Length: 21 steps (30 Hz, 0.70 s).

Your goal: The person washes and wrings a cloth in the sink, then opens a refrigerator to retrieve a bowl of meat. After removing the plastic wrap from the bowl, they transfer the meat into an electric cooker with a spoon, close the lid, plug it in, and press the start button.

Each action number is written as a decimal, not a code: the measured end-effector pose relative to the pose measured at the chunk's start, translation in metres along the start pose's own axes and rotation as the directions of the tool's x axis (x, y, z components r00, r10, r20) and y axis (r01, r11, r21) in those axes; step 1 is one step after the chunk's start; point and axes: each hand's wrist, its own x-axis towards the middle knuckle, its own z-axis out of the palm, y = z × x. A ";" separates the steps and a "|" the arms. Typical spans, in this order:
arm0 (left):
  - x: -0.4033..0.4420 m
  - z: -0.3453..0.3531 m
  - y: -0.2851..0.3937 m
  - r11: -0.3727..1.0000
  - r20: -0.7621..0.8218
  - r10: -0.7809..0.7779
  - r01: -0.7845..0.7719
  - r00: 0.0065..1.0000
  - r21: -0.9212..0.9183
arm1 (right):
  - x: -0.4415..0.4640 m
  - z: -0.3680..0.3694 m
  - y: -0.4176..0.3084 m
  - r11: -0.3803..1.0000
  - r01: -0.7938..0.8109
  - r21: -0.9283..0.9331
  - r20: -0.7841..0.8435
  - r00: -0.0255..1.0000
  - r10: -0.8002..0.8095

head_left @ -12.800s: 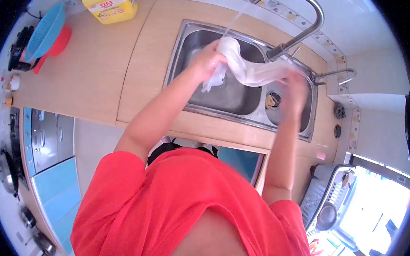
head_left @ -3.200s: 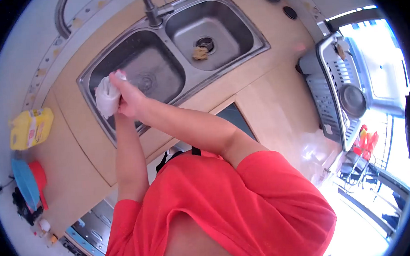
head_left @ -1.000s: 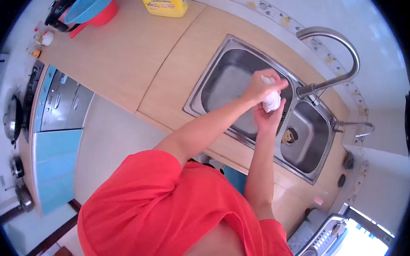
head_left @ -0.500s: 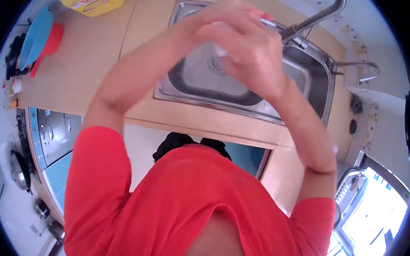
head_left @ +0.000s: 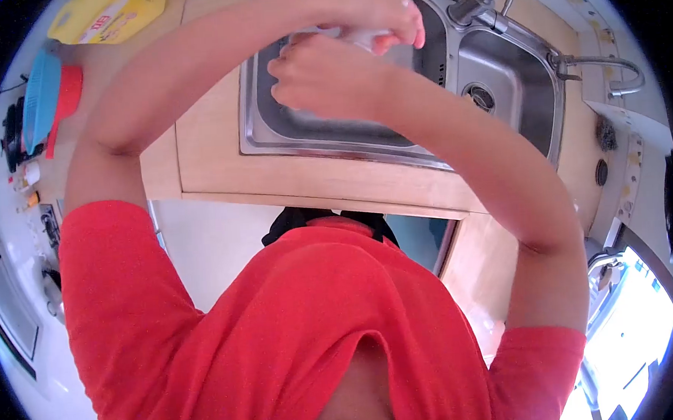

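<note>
Over the left basin of the steel sink (head_left: 341,150), my two hands are close together with the forearms crossing. My right hand (head_left: 326,77) is nearer to me, closed in a fist with its knuckles to the left. Just beyond it, my left hand (head_left: 387,13) has its fingers curled downward. Between them shows a pale whitish thing (head_left: 359,37), mostly hidden by the hands; I cannot make out its kind. What lies inside each closed hand is also hidden. The faucet (head_left: 485,3) stands right of my left hand.
The right basin (head_left: 500,72) has a drain, with a small curved tap (head_left: 606,63) behind. A yellow package (head_left: 109,16), a blue basket (head_left: 41,100) and a red one (head_left: 69,91) are at left. A steel scrubber (head_left: 605,131) lies right of the sink.
My hands have shifted left in the view, and my right hand has turned into a fist pointing left. The view itself has shifted, showing more of the right basin.
</note>
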 end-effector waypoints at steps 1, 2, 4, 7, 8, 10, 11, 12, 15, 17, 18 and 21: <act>0.006 0.003 -0.004 1.000 0.004 -0.008 0.007 1.000 0.021 | -0.001 0.014 -0.003 1.000 -0.004 -0.015 0.030 1.000 0.005; 0.010 0.009 -0.008 0.999 0.003 -0.019 0.019 1.000 0.034 | -0.003 0.027 -0.004 0.999 -0.010 -0.031 0.059 0.998 0.012; 0.025 0.020 -0.025 0.998 -0.009 0.002 -0.002 1.000 0.070 | -0.004 0.039 -0.004 1.000 -0.024 -0.019 0.154 0.988 0.026; 0.046 0.035 -0.049 0.985 -0.088 -0.053 0.067 0.995 0.159 | -0.004 0.058 -0.004 0.983 -0.168 0.073 0.265 0.954 0.143; 0.052 0.038 -0.057 0.974 -0.103 -0.065 0.086 0.993 0.211 | -0.004 0.066 -0.004 0.965 -0.238 0.112 0.300 0.934 0.195; 0.068 0.056 -0.065 0.914 -0.218 -0.239 0.295 0.946 0.278 | 0.000 0.086 -0.004 0.781 -0.516 0.352 0.351 0.846 0.401; 0.071 0.059 -0.069 0.898 -0.209 -0.258 0.314 0.943 0.308 | 0.001 0.095 -0.003 0.637 -0.623 0.454 0.393 0.782 0.484; 0.068 0.063 -0.063 0.880 -0.202 -0.277 0.333 0.939 0.339 | 0.001 0.088 -0.005 0.559 -0.685 0.467 0.430 0.728 0.534; 0.075 0.073 -0.081 0.843 -0.226 -0.220 0.302 0.949 0.445 | 0.007 0.041 -0.014 0.374 -0.816 0.441 0.563 0.576 0.592; 0.074 0.080 -0.079 0.816 -0.243 -0.255 0.344 0.936 0.466 | 0.009 0.020 -0.014 0.360 -0.862 0.358 0.652 0.506 0.565; 0.076 0.083 -0.086 0.819 -0.239 -0.272 0.354 0.932 0.451 | 0.009 0.015 -0.014 0.359 -0.877 0.318 0.685 0.474 0.553; 0.082 0.087 -0.100 0.825 -0.231 -0.317 0.387 0.920 0.411 | 0.011 0.011 -0.016 0.353 -0.900 0.256 0.726 0.420 0.545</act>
